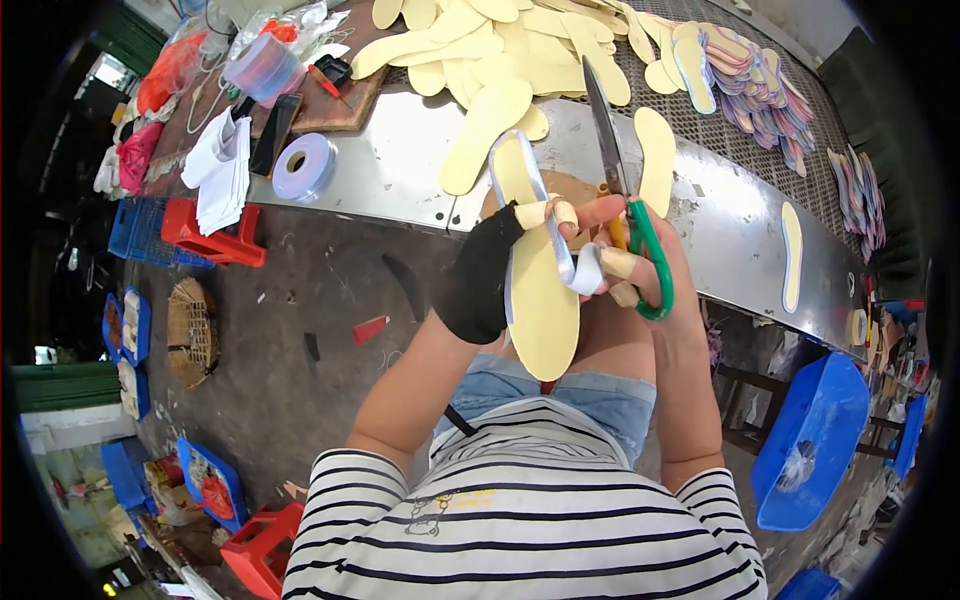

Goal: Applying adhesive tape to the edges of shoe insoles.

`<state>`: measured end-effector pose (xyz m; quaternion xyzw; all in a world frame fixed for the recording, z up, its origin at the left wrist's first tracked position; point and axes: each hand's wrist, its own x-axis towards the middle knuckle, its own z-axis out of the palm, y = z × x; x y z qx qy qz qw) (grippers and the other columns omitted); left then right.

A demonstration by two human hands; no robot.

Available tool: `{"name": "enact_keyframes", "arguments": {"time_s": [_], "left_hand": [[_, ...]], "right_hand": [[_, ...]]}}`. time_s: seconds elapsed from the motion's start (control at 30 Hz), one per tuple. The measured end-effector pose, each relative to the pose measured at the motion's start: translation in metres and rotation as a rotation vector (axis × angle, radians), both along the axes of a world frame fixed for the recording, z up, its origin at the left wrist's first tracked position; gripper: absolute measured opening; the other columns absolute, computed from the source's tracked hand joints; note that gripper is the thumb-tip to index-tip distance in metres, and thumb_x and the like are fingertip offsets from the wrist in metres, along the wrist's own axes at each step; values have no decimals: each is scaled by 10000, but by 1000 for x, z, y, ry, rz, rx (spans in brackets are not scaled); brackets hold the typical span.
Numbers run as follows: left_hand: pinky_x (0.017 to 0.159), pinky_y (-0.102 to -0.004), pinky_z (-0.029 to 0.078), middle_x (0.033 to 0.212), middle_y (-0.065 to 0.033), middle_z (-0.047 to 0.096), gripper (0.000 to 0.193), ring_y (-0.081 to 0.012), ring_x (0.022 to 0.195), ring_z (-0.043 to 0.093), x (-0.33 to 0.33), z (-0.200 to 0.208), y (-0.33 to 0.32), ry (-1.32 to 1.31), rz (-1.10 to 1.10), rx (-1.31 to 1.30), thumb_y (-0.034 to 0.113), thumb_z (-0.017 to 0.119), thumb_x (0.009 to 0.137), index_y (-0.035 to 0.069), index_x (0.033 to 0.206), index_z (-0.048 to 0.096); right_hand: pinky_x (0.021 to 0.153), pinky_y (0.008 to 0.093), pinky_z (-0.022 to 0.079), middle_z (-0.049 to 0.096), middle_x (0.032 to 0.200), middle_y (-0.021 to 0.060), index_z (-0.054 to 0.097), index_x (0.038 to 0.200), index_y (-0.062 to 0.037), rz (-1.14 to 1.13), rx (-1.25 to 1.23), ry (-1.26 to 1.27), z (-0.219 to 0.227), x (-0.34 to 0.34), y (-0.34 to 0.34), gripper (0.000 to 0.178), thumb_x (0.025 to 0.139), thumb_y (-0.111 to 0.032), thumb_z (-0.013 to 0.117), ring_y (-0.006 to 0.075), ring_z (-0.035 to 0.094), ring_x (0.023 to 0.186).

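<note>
Evidently, edge-binding is the step in hand: a long, pale-yellow, flat insole (545,325) sits at the centre, with shiny silvery-white tape (588,268) bordering its twelve o'clock end. The left hand (478,285), in a black fingerless glove, grips its middle, fingers curled. At the insole's three o'clock, the right hand (640,270), fingers bent, holds green-handled steel scissors (612,150) beside the tape. The next move seems to call for guiding tape along the bare six o'clock rim. Towards twelve, yellow insoles (490,60) lie heaped.
</note>
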<state>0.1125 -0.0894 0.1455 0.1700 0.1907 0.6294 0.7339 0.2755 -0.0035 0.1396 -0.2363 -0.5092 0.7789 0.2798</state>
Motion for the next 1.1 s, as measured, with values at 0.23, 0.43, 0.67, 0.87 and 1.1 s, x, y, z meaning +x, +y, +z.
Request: {"name": "enact_keyframes", "arguments": {"time_s": [0.23, 0.43, 0.67, 0.87, 1.1], "left_hand": [[846, -423, 494, 1130, -173, 539, 218, -358, 1044, 554, 2, -17, -4, -256, 55, 90, 265, 539, 870, 50, 855, 503], [940, -384, 446, 1152, -118, 531, 193, -297, 1148, 486, 0, -14, -7, -385, 266, 23, 266, 528, 896, 75, 870, 531], [932, -382, 454, 1088, -130, 564, 172, -301, 1102, 524, 13, -14, -1, -316, 184, -46, 232, 521, 893, 62, 879, 547], [900, -390, 468, 1033, -141, 592, 197, -307, 1054, 550, 18, -20, 3, -84, 213, -78, 229, 533, 880, 38, 920, 559], [765, -329, 503, 937, -111, 600, 256, -201, 879, 602, 23, -23, 11, 160, 212, -145, 260, 556, 858, 23, 957, 554]], "right_hand": [[527, 186, 378, 517, 779, -10, 447, 993, -54, -328, 220, -24, -10, 4, -13, 378, 710, -78, 695, 59, 487, 636], [534, 186, 326, 455, 682, -20, 431, 858, -45, 17, 466, -440, -16, 62, -46, 564, 547, -245, 857, 44, 404, 608], [506, 201, 321, 435, 643, -2, 415, 840, -40, -79, 476, -374, -30, 54, -49, 522, 588, -224, 834, 48, 385, 574], [488, 196, 270, 367, 627, -42, 405, 778, -52, -182, 643, -531, -31, 66, -47, 498, 591, -237, 828, 30, 331, 563], [577, 324, 435, 513, 638, 101, 517, 848, -11, -615, 922, -1088, -46, 121, 35, 296, 693, -154, 726, 243, 515, 584]]}}
